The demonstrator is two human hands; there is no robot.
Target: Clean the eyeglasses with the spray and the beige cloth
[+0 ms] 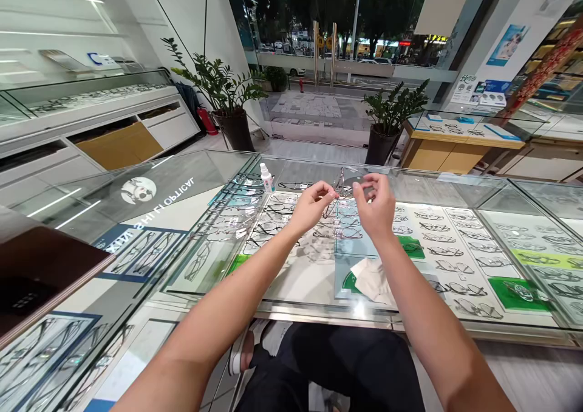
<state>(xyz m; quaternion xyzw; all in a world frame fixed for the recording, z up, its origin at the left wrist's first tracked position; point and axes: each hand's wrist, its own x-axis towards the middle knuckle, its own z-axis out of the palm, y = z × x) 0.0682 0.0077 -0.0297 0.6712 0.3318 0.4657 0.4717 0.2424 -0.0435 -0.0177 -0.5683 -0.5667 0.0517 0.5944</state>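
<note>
Above the glass counter, a thin-framed pair of eyeglasses (341, 180) is held up between my hands. My left hand (313, 206) pinches the frame with thumb and forefinger. On the other side, my right hand (377, 206) has its fingers curled and its thumb at the edge of a lens; its exact contact is hard to make out. A crumpled cream cloth (371, 279) lies on the glass near my right forearm. Beyond my left hand stands a small white spray bottle (266, 178), upright.
Under the top of the display counter (291, 307) lie rows of eyeglasses, some on green cards (519, 294). A dark brown panel (50, 272) juts in at left. Two potted plants (237, 129) stand beyond the counter, before glass doors. A wooden display table (449, 147) is at far right.
</note>
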